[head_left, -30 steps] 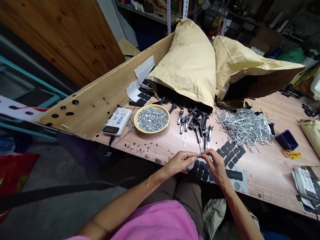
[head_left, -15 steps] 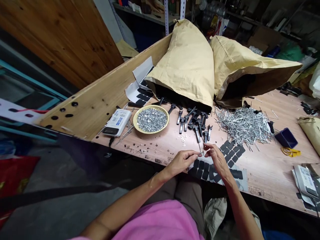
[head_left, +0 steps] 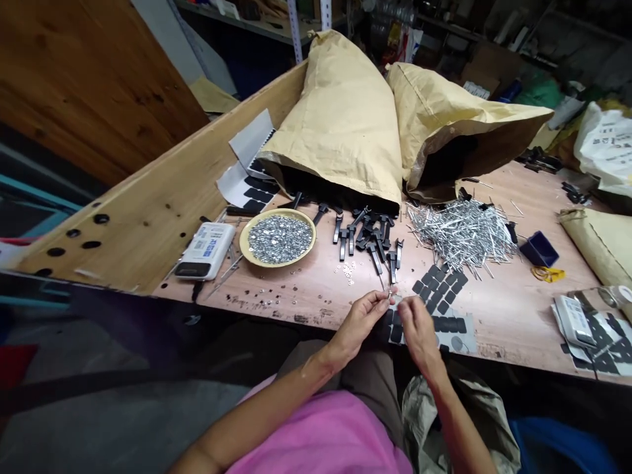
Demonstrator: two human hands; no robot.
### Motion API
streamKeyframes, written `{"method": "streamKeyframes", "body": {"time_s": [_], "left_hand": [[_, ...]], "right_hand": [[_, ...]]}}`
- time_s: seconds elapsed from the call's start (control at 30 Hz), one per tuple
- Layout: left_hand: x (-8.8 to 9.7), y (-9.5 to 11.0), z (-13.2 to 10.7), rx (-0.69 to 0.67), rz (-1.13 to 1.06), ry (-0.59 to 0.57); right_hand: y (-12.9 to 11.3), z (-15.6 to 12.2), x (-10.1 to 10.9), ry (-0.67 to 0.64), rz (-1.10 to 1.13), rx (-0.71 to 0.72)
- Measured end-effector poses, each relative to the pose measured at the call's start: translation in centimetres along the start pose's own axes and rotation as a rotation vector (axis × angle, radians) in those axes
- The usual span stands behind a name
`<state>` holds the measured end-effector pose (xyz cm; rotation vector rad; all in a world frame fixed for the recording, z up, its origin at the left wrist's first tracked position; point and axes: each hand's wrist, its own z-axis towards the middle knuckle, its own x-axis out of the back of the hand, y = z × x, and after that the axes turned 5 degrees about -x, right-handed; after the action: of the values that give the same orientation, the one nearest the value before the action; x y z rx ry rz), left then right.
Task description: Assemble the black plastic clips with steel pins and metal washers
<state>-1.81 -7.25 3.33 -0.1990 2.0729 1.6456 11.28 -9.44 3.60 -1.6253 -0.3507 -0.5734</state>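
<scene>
One camera, worn on the head, looks forward and steeply down across the person's lap onto the workbench (head_left: 513, 319). The left hand (head_left: 363, 317) and right hand (head_left: 415, 328) sit close, toward 6 o'clock; the paper sacks (head_left: 345, 118) lie farther off, at 12 o'clock.

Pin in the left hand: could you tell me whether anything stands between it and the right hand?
Nothing visible does: the left hand pinches the pin, and fingers of the right hand sit right beside it.

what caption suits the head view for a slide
Left hand pinches a small metal part, right hand beside it, by black pads on a bench
</scene>
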Motion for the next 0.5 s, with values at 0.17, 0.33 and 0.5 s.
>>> {"method": "streamKeyframes", "body": {"time_s": [0.17, 0.33, 0.5], "left_hand": [[-1.7, -1.5, -1.9, 0.084, 0.021, 0.03], [-1.6, -4.2, -3.4, 0.112, 0.146, -0.01], [-0.5, -6.2, -3.6, 0.257, 0.295, -0.128]], "right_hand": [[0.9, -5.0, -2.0, -0.098, 0.412, -0.172], [2.3, -8.0, -2.0, -0.173, 0.501, -0.454], [5.3, -9.4, -0.5, -0.075, 0.294, -0.676]]}}
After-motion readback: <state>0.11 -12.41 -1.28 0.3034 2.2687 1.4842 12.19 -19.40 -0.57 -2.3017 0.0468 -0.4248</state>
